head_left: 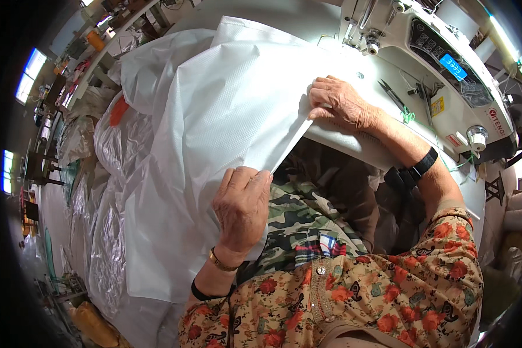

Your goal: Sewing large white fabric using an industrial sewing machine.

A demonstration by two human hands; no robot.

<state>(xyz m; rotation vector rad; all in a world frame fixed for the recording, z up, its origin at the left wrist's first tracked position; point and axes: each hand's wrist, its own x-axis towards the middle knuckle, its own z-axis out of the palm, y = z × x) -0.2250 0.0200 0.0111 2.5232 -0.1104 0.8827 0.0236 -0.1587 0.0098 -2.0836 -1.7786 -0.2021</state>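
Observation:
A large white sheet of woven-textured material (220,104) lies across the sewing table and hangs down over its left side. My left hand (242,203) pinches the near end of its folded edge, just above my lap. Farther up and to the right, my right hand (337,103) grips the same edge on the table top, thumb below and fingers curled over. Between the two hands the edge runs straight and taut. The sewing machine (441,69) stands beyond my right hand, its lit needle area close to the sheet's far right corner.
Tweezers or thread snips (393,93) lie on the table by the machine, near a tuft of green thread (408,115). Crumpled clear plastic (107,232) is heaped at the left. A cluttered bench (107,49) stands at the far left.

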